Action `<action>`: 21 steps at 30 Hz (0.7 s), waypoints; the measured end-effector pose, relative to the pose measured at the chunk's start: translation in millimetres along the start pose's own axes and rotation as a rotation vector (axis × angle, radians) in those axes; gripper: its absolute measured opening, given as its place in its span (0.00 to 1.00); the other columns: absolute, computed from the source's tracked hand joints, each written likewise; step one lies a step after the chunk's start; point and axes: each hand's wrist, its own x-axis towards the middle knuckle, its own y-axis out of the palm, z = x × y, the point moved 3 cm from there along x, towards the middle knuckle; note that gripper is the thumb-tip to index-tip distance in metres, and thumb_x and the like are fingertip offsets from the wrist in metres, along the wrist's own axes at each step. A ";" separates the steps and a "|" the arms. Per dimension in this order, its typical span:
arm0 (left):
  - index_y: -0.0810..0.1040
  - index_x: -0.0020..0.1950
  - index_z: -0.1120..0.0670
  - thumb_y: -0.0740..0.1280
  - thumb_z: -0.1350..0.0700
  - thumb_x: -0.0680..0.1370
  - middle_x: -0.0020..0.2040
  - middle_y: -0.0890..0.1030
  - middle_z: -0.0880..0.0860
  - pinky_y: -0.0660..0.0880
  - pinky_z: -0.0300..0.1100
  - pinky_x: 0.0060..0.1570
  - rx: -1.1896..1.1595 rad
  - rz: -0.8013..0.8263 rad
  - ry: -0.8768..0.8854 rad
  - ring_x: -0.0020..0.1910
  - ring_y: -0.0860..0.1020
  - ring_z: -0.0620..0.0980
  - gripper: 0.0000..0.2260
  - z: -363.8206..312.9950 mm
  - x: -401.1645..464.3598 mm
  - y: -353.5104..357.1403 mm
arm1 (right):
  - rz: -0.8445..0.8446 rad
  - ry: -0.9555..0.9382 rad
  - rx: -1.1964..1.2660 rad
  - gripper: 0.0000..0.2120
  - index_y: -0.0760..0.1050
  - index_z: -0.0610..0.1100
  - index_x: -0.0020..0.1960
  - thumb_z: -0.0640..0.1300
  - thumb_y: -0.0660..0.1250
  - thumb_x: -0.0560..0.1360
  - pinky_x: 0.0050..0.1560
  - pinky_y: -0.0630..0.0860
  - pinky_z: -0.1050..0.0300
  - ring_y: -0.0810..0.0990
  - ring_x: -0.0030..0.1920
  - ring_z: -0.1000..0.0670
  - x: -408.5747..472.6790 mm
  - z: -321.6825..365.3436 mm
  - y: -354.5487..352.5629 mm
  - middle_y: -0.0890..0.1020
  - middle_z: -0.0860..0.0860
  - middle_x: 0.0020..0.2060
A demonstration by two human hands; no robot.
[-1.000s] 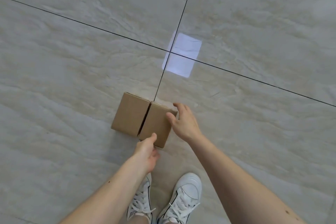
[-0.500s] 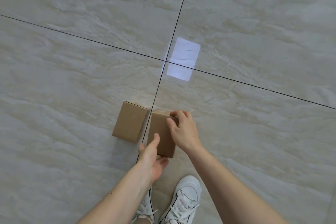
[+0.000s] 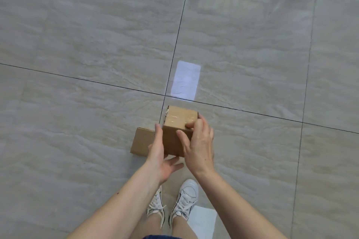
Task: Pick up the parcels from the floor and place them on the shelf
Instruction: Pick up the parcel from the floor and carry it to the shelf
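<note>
Two small brown cardboard parcels are in front of me. The right parcel (image 3: 177, 122) is raised off the floor, held between both hands. My right hand (image 3: 198, 141) grips its right side, fingers over the top and thumb on the near face. My left hand (image 3: 161, 153) presses its left side, fingers curled under the bottom. The left parcel (image 3: 141, 142) lies flat on the tiled floor, partly hidden behind my left hand. No shelf is in view.
Glossy beige floor tiles with dark grout lines (image 3: 174, 52) stretch all around. A bright light reflection (image 3: 185, 79) lies just beyond the parcels. My white sneakers (image 3: 184, 200) stand directly below the hands.
The right parcel has been gripped by both hands and lifted off the floor, away from the left parcel. The view has risen and tilted forward.
</note>
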 end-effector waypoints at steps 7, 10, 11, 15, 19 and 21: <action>0.82 0.55 0.62 0.61 0.23 0.68 0.52 0.81 0.60 0.81 0.53 0.37 -0.082 0.229 0.048 0.37 0.87 0.61 0.43 -28.9 -132.4 40.5 | -0.213 -0.289 -0.012 0.14 0.71 0.48 0.52 0.57 0.63 0.74 0.41 0.79 0.46 0.71 0.60 0.41 -42.4 75.4 -97.2 0.67 0.47 0.76; 0.82 0.62 0.62 0.62 0.22 0.65 0.61 0.82 0.62 0.83 0.52 0.39 -0.040 0.310 0.054 0.46 0.86 0.61 0.47 -34.3 -177.0 50.5 | -0.264 -0.375 -0.002 0.12 0.68 0.49 0.53 0.54 0.64 0.74 0.45 0.76 0.50 0.72 0.60 0.40 -64.4 98.9 -134.3 0.68 0.45 0.75; 0.82 0.63 0.62 0.62 0.21 0.65 0.63 0.81 0.63 0.83 0.53 0.43 -0.022 0.332 0.064 0.50 0.85 0.61 0.48 -36.7 -191.3 53.2 | -0.271 -0.404 0.000 0.12 0.68 0.49 0.53 0.54 0.65 0.75 0.46 0.74 0.52 0.73 0.60 0.40 -72.6 105.7 -145.4 0.68 0.44 0.75; 0.85 0.58 0.61 0.58 0.22 0.69 0.59 0.83 0.66 0.70 0.58 0.69 0.070 0.500 0.150 0.55 0.82 0.63 0.45 -48.5 -249.6 63.8 | -0.294 -0.498 0.045 0.11 0.69 0.48 0.52 0.51 0.67 0.75 0.54 0.67 0.65 0.74 0.62 0.39 -104.1 126.2 -181.9 0.65 0.47 0.74; 0.87 0.53 0.59 0.56 0.26 0.73 0.53 0.86 0.64 0.75 0.57 0.60 0.137 0.609 0.209 0.48 0.86 0.63 0.40 -56.5 -290.4 62.6 | -0.338 -0.527 0.098 0.10 0.72 0.45 0.49 0.48 0.71 0.73 0.64 0.58 0.76 0.73 0.63 0.41 -129.6 145.3 -205.4 0.65 0.48 0.72; 0.87 0.57 0.58 0.58 0.27 0.73 0.56 0.85 0.64 0.75 0.57 0.61 0.180 0.635 0.245 0.51 0.85 0.63 0.37 -60.4 -307.9 59.0 | -0.350 -0.542 0.120 0.11 0.72 0.46 0.49 0.48 0.72 0.72 0.65 0.58 0.76 0.71 0.63 0.43 -139.5 155.5 -215.4 0.65 0.50 0.72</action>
